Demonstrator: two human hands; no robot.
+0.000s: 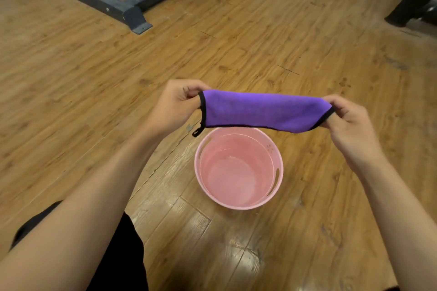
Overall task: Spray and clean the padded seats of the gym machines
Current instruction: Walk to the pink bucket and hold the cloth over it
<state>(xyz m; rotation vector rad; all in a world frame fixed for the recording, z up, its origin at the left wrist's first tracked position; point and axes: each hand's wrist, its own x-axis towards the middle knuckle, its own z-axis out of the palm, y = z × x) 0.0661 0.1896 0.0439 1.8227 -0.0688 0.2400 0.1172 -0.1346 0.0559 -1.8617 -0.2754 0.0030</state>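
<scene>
Cloth (260, 111) spans between the left grip (177, 104), pinching its left end, and the right grip (347, 120), pinching its right end. Bucket (197, 165) stands on the floor (94, 66) below the cloth. Machine frame (113, 4) rests on the floor well behind, to the left. Second machine base (411, 0) stands far right, behind.

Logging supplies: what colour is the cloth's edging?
Black edging on the purple cloth, head view.
</scene>
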